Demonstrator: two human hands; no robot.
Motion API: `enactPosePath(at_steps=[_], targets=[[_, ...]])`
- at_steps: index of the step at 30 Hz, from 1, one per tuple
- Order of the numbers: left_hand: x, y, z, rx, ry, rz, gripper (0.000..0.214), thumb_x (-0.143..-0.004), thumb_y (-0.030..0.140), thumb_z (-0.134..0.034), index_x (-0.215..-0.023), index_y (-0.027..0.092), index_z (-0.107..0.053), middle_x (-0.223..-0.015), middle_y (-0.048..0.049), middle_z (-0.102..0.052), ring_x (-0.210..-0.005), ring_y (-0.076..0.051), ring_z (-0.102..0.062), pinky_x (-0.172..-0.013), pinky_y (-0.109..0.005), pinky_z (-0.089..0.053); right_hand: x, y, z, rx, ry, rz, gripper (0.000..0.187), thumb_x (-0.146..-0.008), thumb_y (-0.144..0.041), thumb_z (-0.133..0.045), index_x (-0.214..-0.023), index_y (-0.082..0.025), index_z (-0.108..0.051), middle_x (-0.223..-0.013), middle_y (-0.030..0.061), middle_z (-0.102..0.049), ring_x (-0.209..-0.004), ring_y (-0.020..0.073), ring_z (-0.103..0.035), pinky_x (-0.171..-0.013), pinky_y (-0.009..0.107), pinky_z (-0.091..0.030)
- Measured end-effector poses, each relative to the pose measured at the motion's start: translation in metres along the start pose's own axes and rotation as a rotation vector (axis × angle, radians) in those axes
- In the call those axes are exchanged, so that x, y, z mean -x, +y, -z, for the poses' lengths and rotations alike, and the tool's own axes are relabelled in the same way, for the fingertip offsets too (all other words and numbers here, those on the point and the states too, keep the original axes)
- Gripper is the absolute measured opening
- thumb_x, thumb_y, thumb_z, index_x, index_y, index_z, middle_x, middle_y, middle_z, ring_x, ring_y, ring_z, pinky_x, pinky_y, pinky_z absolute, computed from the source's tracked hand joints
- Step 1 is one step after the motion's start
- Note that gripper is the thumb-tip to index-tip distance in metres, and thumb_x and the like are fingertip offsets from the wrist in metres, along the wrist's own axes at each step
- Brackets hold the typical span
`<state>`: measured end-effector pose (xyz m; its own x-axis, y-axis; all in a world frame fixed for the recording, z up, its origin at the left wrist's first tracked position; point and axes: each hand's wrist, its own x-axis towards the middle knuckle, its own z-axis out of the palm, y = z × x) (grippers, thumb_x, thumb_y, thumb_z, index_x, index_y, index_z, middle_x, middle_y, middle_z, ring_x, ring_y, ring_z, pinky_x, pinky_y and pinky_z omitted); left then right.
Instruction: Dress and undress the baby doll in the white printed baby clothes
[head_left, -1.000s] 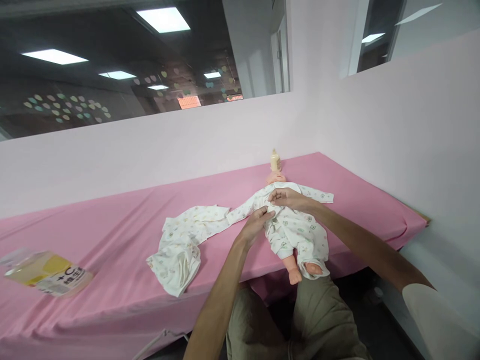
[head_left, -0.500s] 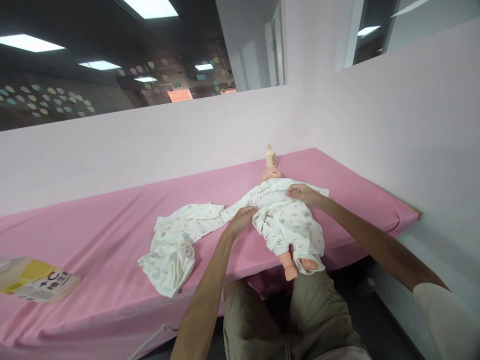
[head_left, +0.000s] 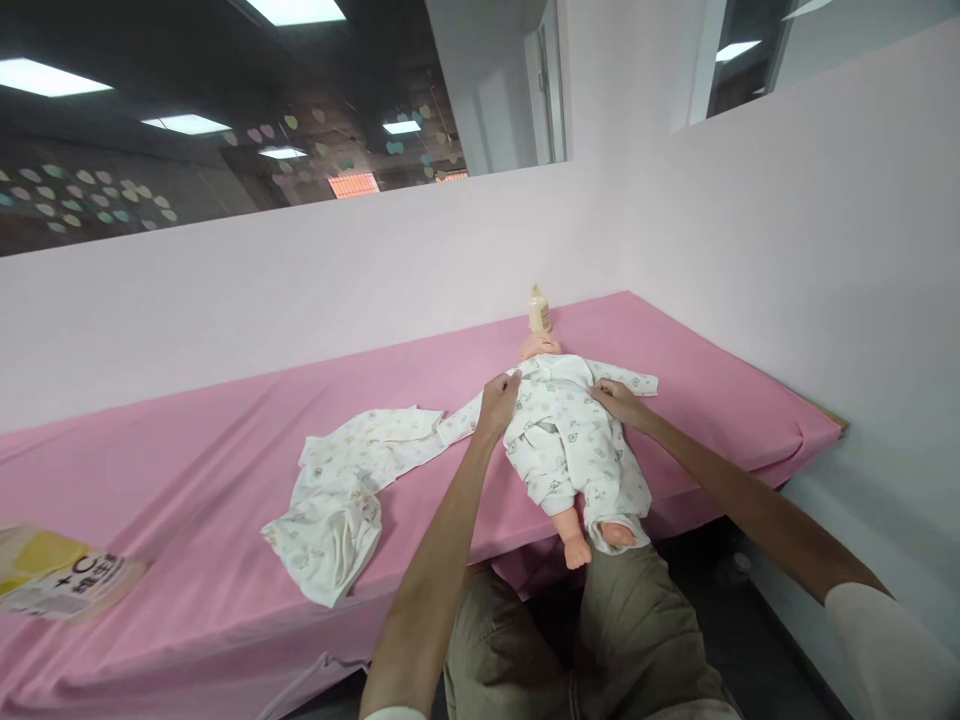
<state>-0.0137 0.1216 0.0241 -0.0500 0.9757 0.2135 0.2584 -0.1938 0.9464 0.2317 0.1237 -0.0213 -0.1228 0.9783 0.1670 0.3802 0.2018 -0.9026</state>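
A baby doll lies on its back on the pink-covered bed, its feet at the near edge. It wears white patterned baby clothes, with one lower leg bare. At the left side of its chest my left hand is closed on the edge of the clothes. My right hand pinches the cloth on the opposite side, level with the belly. The fingertips of both hands are partly hidden. Left of the doll lies a loose white patterned baby garment, crumpled, touching the doll's sleeve.
Behind the doll's head a cream pump bottle stands near the wall. A yellow-and-white package lies at the left. White walls border the bed at the back and right. A white cord hangs by the front edge.
Both hands have closed on the clothes. Patterned cloth now lies higher over the doll's belly, covering the plain white area. My left hand has moved up and right, my right hand slightly right.
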Motion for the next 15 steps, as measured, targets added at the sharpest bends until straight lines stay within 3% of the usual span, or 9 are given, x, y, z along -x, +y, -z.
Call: enactPosePath(at_steps=[3, 8, 10, 12, 15], targets=[[-0.001, 0.008, -0.016, -0.094, 0.015, -0.107, 0.046, -0.084, 0.048, -0.056, -0.059, 0.019, -0.03, -0.059, 0.004, -0.028, -0.058, -0.01, -0.026, -0.057, -0.026, -0.023, 0.007, -0.021, -0.009, 0.133, 0.055, 0.199, 0.029, -0.082, -0.049, -0.055, -0.078, -0.021, -0.056, -0.083, 0.0025, -0.057, -0.079, 0.018, -0.052, -0.072, 0.031, -0.039], [0.003, 0.011, -0.025, -0.225, 0.035, -0.169, 0.042, -0.088, 0.043, -0.05, -0.058, 0.019, -0.03, -0.059, 0.0033, -0.032, -0.058, -0.011, -0.03, -0.057, -0.026, -0.026, 0.018, -0.056, -0.032, 0.596, -0.109, 0.427, 0.017, -0.082, -0.037, -0.06, -0.081, -0.021, -0.058, -0.094, 0.0062, -0.062, -0.094, 0.0243, -0.05, -0.086, 0.039, -0.034], [0.004, 0.01, -0.021, -0.202, -0.003, -0.122, 0.042, -0.087, 0.045, -0.051, -0.059, 0.019, -0.033, -0.058, 0.0036, -0.033, -0.057, -0.01, -0.031, -0.055, -0.025, -0.027, 0.021, -0.062, -0.037, 0.741, -0.161, 0.48, 0.009, -0.083, -0.023, -0.052, -0.075, -0.021, -0.055, -0.087, 0.0067, -0.063, -0.092, 0.0246, -0.049, -0.085, 0.039, -0.033], [0.008, 0.008, -0.011, -0.158, -0.081, -0.017, 0.041, -0.085, 0.051, -0.052, -0.063, 0.019, -0.038, -0.056, 0.0044, -0.033, -0.053, -0.01, -0.032, -0.052, -0.025, -0.026, 0.02, -0.064, -0.036, 0.81, -0.156, 0.514, 0.012, -0.081, -0.016, -0.047, -0.07, -0.02, -0.053, -0.079, 0.0076, -0.061, -0.088, 0.0247, -0.049, -0.084, 0.039, -0.032], [0.018, -0.003, 0.007, -0.111, -0.202, 0.097, 0.041, -0.08, 0.057, -0.057, -0.068, 0.018, -0.047, -0.057, 0.0038, -0.04, -0.052, -0.009, -0.035, -0.051, -0.024, -0.026, 0.012, -0.064, -0.025, 0.775, -0.008, 0.452, 0.012, -0.079, -0.018, -0.045, -0.069, -0.02, -0.051, -0.073, 0.0079, -0.058, -0.08, 0.0242, -0.048, -0.077, 0.037, -0.032]])
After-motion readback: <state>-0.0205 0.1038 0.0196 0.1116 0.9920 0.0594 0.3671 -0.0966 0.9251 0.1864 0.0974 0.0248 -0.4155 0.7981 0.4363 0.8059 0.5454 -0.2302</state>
